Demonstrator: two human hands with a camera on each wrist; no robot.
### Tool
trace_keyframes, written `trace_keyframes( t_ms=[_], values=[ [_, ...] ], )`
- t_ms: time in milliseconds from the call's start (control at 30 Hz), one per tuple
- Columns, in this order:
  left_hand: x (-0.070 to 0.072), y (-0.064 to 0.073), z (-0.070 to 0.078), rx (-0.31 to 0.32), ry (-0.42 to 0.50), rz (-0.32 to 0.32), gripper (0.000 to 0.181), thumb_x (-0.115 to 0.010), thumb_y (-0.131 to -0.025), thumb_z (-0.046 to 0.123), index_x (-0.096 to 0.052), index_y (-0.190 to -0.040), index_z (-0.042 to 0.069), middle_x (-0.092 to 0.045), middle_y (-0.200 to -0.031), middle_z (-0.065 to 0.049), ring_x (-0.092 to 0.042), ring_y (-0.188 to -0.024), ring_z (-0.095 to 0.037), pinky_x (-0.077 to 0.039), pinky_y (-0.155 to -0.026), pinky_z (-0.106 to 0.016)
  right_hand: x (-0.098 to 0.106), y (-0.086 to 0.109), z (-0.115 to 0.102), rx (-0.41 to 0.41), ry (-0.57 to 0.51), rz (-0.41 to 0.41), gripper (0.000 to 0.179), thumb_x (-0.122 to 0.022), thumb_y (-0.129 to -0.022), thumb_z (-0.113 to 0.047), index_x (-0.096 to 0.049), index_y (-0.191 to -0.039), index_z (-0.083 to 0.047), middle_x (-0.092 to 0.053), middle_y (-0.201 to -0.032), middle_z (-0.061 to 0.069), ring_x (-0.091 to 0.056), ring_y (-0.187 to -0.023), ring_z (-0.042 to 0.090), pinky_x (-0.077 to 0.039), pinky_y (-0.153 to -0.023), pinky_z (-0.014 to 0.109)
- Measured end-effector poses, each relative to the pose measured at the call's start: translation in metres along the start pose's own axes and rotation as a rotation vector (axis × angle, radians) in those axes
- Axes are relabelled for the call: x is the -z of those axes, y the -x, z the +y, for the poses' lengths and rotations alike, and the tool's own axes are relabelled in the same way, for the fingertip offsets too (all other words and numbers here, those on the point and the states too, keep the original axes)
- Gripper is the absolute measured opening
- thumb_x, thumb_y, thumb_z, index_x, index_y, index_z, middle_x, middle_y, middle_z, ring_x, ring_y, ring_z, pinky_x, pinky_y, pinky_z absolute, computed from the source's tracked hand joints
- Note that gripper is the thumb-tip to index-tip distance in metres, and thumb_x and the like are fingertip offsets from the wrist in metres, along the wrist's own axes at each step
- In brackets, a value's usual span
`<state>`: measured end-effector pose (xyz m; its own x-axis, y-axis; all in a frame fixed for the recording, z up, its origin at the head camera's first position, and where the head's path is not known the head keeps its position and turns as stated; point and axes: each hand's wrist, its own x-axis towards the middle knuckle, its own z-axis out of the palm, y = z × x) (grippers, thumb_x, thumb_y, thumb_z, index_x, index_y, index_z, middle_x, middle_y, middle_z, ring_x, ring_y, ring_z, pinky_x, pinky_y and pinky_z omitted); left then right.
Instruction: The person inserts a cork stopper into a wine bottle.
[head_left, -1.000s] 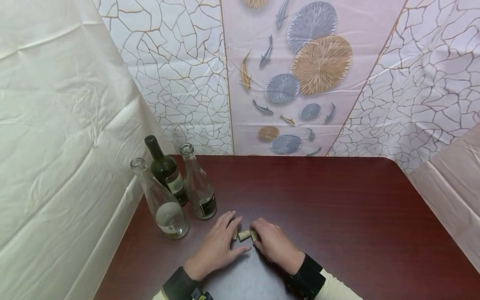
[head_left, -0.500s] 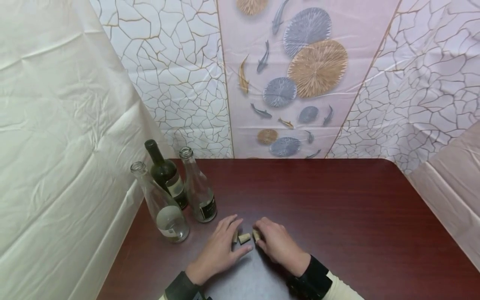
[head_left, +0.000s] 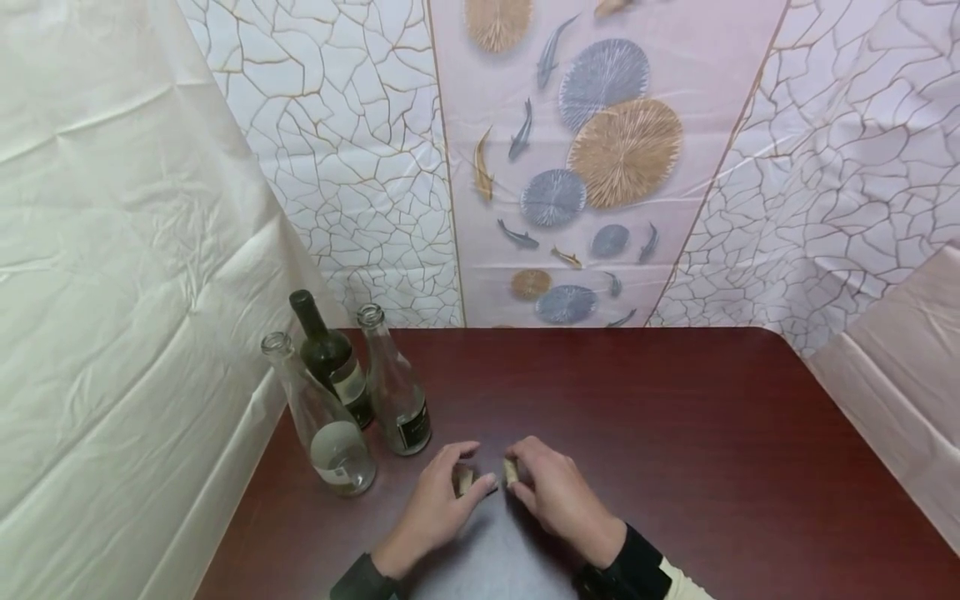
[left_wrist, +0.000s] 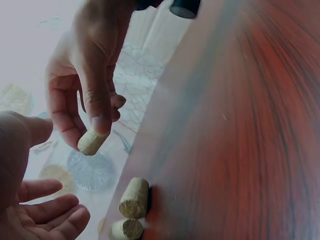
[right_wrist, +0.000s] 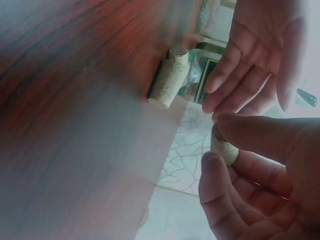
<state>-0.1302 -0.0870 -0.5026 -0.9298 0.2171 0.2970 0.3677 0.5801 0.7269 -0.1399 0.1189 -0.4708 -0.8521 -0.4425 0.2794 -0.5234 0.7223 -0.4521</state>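
Observation:
My right hand [head_left: 558, 492] pinches a small tan cork [head_left: 512, 471] between thumb and fingertips; in the left wrist view this cork [left_wrist: 92, 142] points downward. Facing it, my left hand [head_left: 438, 500] is spread with its thumb and fingers apart. Two more corks lie on the table by the left hand: a nearer cork [left_wrist: 135, 196] and another cork [left_wrist: 128, 229] close beside it. From the right wrist, one lying cork [right_wrist: 171, 82] shows fully, with the other cork [right_wrist: 178, 50] partly hidden behind it. The left hand [right_wrist: 262, 60] holds nothing there.
Three bottles stand at the table's left side: a clear bottle [head_left: 341, 458] in front, a dark green wine bottle [head_left: 327, 350] behind, and another clear bottle [head_left: 397, 392] to its right. Patterned cloth [head_left: 555, 200] hangs behind the reddish-brown table [head_left: 637, 400]; plain pale cloth [head_left: 127, 333] hangs at left.
The right hand has drawn its cork slightly right, away from the lying corks. The left hand's thumb and fingers have shifted around the lying corks, now partly covering them. The head view has tilted up.

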Motion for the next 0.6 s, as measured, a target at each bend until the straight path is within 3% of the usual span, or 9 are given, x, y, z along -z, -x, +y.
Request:
trace_keyframes(
  t_ms=[233, 400, 500, 600],
  values=[
    [-0.001, -0.008, 0.001, 0.183, 0.465, -0.042, 0.043, -0.067, -0.092, 0.032, -0.059, -0.121, 0.001, -0.068, -0.111, -0.019, -0.069, -0.096, -0.025, -0.058, -0.082, -0.036, 0.000, 0.002, -0.005, 0.024, -0.070, 0.078, 0.037, -0.077, -0.081, -0.014, -0.063, -0.115, -0.014, -0.060, -0.100, -0.005, -0.058, -0.071, 0.005, -0.050, -0.059, 0.022],
    [-0.002, -0.012, 0.002, 0.359, 0.821, -0.109, 0.047, -0.069, -0.091, 0.021, -0.052, -0.121, -0.012, -0.070, -0.096, -0.015, -0.070, -0.084, -0.022, -0.058, -0.081, -0.039, -0.002, 0.002, -0.008, 0.050, -0.100, 0.133, 0.038, -0.078, -0.079, -0.012, -0.064, -0.115, -0.013, -0.061, -0.105, -0.006, -0.060, -0.073, 0.003, -0.052, -0.060, 0.020],
    [-0.002, -0.013, 0.003, 0.420, 0.953, -0.146, 0.050, -0.069, -0.090, 0.019, -0.049, -0.122, -0.014, -0.071, -0.092, -0.008, -0.069, -0.083, -0.016, -0.057, -0.083, -0.035, -0.003, 0.002, -0.010, 0.081, -0.116, 0.178, 0.038, -0.078, -0.078, -0.011, -0.065, -0.114, -0.013, -0.062, -0.106, -0.006, -0.061, -0.073, 0.005, -0.052, -0.060, 0.020],
    [-0.002, -0.013, 0.006, 0.439, 0.999, -0.167, 0.046, -0.069, -0.090, 0.020, -0.051, -0.119, -0.011, -0.071, -0.090, -0.002, -0.068, -0.081, -0.013, -0.056, -0.079, -0.029, -0.005, 0.003, -0.012, 0.105, -0.137, 0.204, 0.037, -0.079, -0.078, -0.011, -0.065, -0.112, -0.014, -0.063, -0.106, -0.005, -0.062, -0.074, 0.007, -0.054, -0.060, 0.022]
  ],
)
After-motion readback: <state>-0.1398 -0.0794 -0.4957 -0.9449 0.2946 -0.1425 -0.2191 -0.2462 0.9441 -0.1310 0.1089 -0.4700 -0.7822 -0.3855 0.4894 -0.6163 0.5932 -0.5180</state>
